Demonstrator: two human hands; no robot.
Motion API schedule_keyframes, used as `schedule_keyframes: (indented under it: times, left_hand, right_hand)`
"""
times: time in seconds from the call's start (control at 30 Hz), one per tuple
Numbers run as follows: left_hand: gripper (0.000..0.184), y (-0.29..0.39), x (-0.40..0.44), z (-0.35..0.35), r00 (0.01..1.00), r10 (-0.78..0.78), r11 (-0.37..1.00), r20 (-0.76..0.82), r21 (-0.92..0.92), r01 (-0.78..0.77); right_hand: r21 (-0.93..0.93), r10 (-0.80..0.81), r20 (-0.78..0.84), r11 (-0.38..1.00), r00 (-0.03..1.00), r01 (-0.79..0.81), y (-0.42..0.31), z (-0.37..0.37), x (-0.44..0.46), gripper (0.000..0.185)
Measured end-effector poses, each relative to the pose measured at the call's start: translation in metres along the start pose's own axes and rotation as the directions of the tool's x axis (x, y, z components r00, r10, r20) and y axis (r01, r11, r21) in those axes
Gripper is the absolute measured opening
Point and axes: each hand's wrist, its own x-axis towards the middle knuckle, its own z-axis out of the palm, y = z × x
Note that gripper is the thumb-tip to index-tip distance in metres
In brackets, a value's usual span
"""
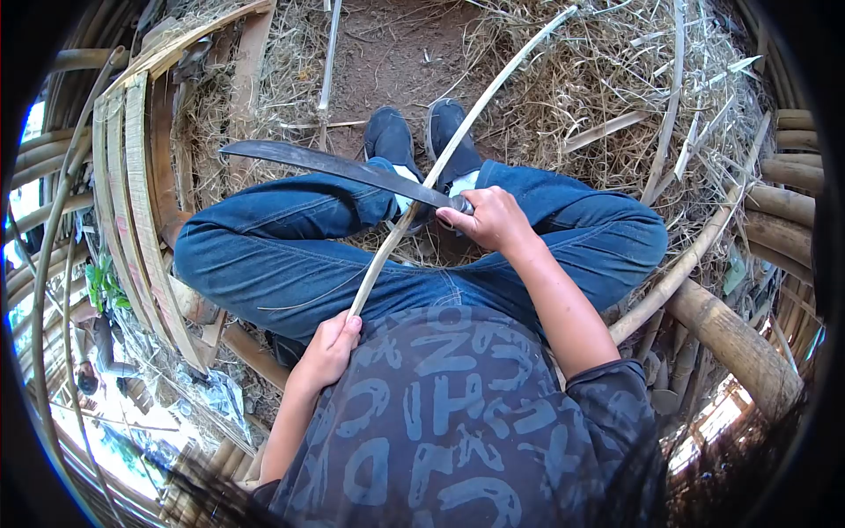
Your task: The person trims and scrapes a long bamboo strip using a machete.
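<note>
A long pale strip of split wood or bamboo (pixel 493 88) runs from my lap up past my shoes. My left hand (pixel 333 348) is closed round its lower end beside my shirt. My right hand (pixel 495 217) grips the handle of a machete (pixel 334 165), whose dark curved blade points to the left. The blade crosses the strip just above my lap, near my shoes; whether the edge bites into the strip cannot be made out.
Dry straw (pixel 563 79) and loose strips lie on the ground ahead. A slatted wooden frame (pixel 132 202) stands at the left, and a thick bamboo pole (pixel 735 348) at the right. Beyond the left wall, part of another person (pixel 104 348) shows.
</note>
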Motion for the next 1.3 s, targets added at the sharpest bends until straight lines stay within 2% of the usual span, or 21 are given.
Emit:
schedule_keyframes:
  times: [0.17, 0.3, 0.4, 0.5, 0.57, 0.67, 0.7, 0.8, 0.87, 1.07, 1.17, 1.27, 1.3]
  left_hand:
    - [0.036, 0.000, 0.002, -0.002, 1.000, -0.012, 1.000, 0.004, 0.016, 0.012]
    - [0.034, 0.006, 0.004, 0.000, 1.000, -0.003, 1.000, 0.006, -0.004, 0.003]
    - [0.034, 0.002, 0.004, 0.000, 1.000, -0.003, 0.999, 0.009, -0.044, 0.003]
    - [0.035, 0.004, 0.005, 0.000, 1.000, -0.002, 0.999, 0.002, -0.044, 0.002]
    - [0.034, 0.007, 0.005, 0.001, 1.000, -0.005, 0.999, -0.014, -0.033, 0.004]
    - [0.034, 0.007, 0.004, 0.000, 1.000, -0.022, 1.000, -0.014, -0.003, 0.022]
    - [0.033, 0.005, 0.004, -0.001, 1.000, -0.020, 1.000, -0.007, -0.010, 0.020]
    - [0.032, 0.008, 0.006, 0.000, 0.999, -0.043, 0.999, 0.000, 0.010, 0.043]
    - [0.031, 0.009, 0.005, -0.001, 0.997, -0.074, 0.996, -0.009, 0.041, 0.074]
    - [0.031, 0.011, 0.006, 0.000, 1.000, -0.005, 0.996, -0.017, 0.086, 0.007]
    - [0.032, 0.006, 0.007, -0.001, 0.998, 0.040, 0.997, -0.040, 0.062, -0.037]
    - [0.033, 0.003, 0.007, -0.003, 1.000, -0.024, 0.996, -0.007, 0.084, 0.025]
    - [0.033, 0.003, 0.007, -0.003, 1.000, -0.025, 0.996, -0.007, 0.085, 0.026]
  right_hand:
    - [-0.031, 0.156, -0.100, 0.987, 0.983, -0.159, 0.030, -0.023, 0.007, 0.071]
    - [-0.105, 0.088, -0.122, 0.989, 0.989, -0.101, 0.032, -0.027, 0.009, 0.074]
    - [-0.028, 0.103, -0.069, 0.994, 0.992, -0.106, 0.007, -0.024, 0.010, 0.076]
    - [0.007, 0.012, -0.036, 1.000, 0.999, -0.012, -0.020, -0.010, 0.006, 0.077]
    - [-0.135, -0.020, 0.042, 0.990, 0.999, 0.026, -0.032, -0.006, 0.007, 0.075]
    - [-0.142, -0.068, 0.007, 0.988, 0.998, 0.069, -0.014, -0.005, 0.013, 0.074]
    - [-0.144, -0.067, 0.006, 0.987, 0.998, 0.067, -0.005, -0.002, 0.015, 0.074]
    - [-0.126, -0.035, -0.171, 0.992, 0.985, 0.013, 0.022, 0.002, 0.020, 0.075]
    - [-0.157, -0.041, -0.160, 0.988, 0.986, 0.015, 0.032, 0.000, 0.020, 0.075]
    - [-0.234, -0.055, -0.134, 0.972, 0.989, 0.022, 0.023, -0.010, 0.022, 0.076]
    - [-0.197, -0.031, -0.138, 0.980, 0.990, 0.003, 0.007, -0.011, 0.017, 0.075]
    - [-0.120, -0.103, -0.157, 0.989, 0.982, 0.084, -0.011, -0.005, 0.011, 0.074]
    - [-0.155, -0.081, -0.050, 0.985, 0.995, 0.072, -0.022, -0.011, 0.010, 0.074]
